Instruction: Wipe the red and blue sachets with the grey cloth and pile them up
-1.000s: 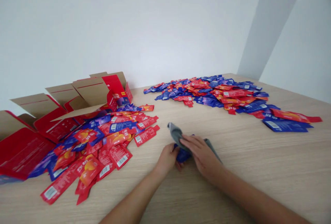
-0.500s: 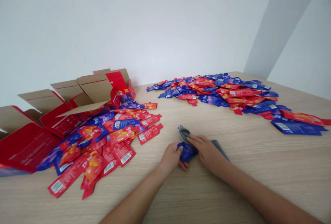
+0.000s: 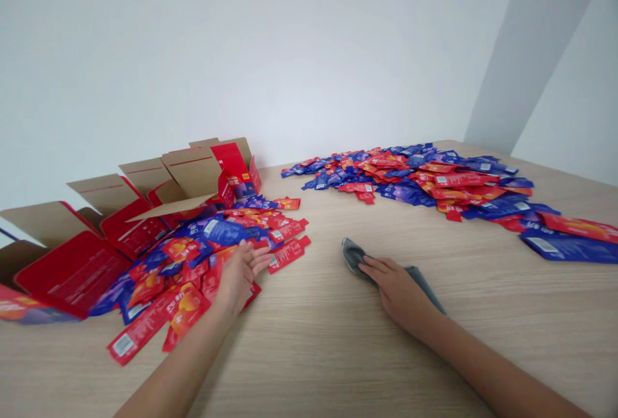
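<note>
My left hand hovers over the near right side of a heap of red and blue sachets, its fingers spread and nothing in them. Just beyond its fingertips a blue sachet lies on top of the heap, slightly blurred. A grey cloth rests on the table under my right hand. The fingers of that hand are closed over the cloth, and its far edge curls up in front of them. Part of the cloth is hidden by the palm and wrist.
Several opened red cardboard boxes stand along the left, flaps up, behind the near heap. A long second heap of red and blue sachets stretches across the back right of the wooden table. A white wall rises behind.
My left hand has let go of the blue sachet and moved left, over the near heap. My right hand stays on the cloth. The whole view has shifted slightly.
</note>
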Demonstrator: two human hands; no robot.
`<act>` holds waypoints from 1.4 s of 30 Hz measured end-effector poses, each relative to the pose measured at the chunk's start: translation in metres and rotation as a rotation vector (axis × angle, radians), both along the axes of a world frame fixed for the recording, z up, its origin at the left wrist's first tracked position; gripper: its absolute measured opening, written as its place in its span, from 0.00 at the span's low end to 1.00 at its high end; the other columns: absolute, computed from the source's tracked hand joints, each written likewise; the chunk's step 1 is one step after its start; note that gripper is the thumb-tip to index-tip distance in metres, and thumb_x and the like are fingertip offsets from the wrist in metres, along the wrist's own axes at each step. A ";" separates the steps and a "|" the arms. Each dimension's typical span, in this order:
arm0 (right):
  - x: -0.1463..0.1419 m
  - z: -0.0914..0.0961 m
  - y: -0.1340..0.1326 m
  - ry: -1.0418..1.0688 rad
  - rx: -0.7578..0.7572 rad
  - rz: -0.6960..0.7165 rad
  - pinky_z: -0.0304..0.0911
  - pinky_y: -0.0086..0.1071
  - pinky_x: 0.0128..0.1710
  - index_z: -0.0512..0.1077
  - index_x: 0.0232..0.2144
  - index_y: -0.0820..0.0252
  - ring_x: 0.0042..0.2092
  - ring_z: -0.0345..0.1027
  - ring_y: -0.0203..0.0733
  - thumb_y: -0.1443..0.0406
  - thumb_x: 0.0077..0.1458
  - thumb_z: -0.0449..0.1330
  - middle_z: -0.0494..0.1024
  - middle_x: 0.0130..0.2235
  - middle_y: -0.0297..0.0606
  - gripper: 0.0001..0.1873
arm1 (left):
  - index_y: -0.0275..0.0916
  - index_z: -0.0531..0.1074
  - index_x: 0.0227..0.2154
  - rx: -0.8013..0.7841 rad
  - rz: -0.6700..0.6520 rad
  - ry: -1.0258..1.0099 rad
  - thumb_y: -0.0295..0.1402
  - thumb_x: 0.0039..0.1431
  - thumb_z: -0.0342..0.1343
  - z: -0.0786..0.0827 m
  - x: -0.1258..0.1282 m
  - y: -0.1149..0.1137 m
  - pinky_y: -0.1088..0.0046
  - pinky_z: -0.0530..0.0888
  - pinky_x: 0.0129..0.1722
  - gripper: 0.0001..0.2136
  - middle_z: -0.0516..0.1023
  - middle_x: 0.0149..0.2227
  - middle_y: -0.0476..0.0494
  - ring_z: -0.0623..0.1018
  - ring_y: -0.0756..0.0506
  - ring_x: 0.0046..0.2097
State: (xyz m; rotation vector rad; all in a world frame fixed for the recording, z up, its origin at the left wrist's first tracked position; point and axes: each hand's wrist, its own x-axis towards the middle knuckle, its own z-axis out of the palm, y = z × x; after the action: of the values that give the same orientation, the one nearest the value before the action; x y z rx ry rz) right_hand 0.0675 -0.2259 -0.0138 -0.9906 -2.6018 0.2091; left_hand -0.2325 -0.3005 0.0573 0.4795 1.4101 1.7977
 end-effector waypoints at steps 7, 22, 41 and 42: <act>-0.001 0.002 -0.007 0.007 -0.015 -0.048 0.57 0.46 0.52 0.66 0.52 0.62 0.55 0.58 0.48 0.76 0.48 0.47 0.66 0.56 0.43 0.28 | 0.31 0.60 0.50 -0.213 -0.440 0.887 0.27 0.59 0.46 -0.047 0.076 0.112 0.66 0.74 0.42 0.16 0.74 0.45 0.32 0.77 0.45 0.43; -0.006 0.006 -0.006 0.078 -0.184 -0.081 0.55 0.41 0.53 0.66 0.53 0.59 0.54 0.57 0.46 0.77 0.45 0.49 0.65 0.57 0.38 0.31 | 0.27 0.61 0.53 -0.196 -0.769 1.795 0.29 0.62 0.40 -0.070 0.179 0.281 0.57 0.59 0.56 0.18 0.61 0.57 0.26 0.60 0.37 0.59; 0.000 0.013 -0.020 0.302 -0.019 0.214 0.57 0.41 0.53 0.68 0.50 0.57 0.53 0.61 0.42 0.77 0.48 0.45 0.70 0.53 0.40 0.29 | 0.42 0.62 0.55 0.196 -1.122 1.527 0.23 0.58 0.44 -0.047 0.110 0.001 0.66 0.55 0.60 0.22 0.64 0.57 0.44 0.60 0.48 0.60; -0.004 0.012 -0.022 0.216 -0.028 0.238 0.57 0.41 0.54 0.68 0.50 0.59 0.54 0.61 0.42 0.78 0.45 0.45 0.70 0.53 0.40 0.30 | 0.42 0.63 0.55 0.196 -1.130 1.501 0.23 0.58 0.44 -0.045 0.110 -0.009 0.66 0.55 0.61 0.22 0.65 0.57 0.45 0.60 0.48 0.60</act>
State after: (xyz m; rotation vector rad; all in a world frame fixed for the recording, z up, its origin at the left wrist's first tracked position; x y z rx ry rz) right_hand 0.0639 -0.2482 -0.0016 -0.6266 -2.5167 0.3903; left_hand -0.1225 -0.3092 0.0121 2.4294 1.1943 0.4189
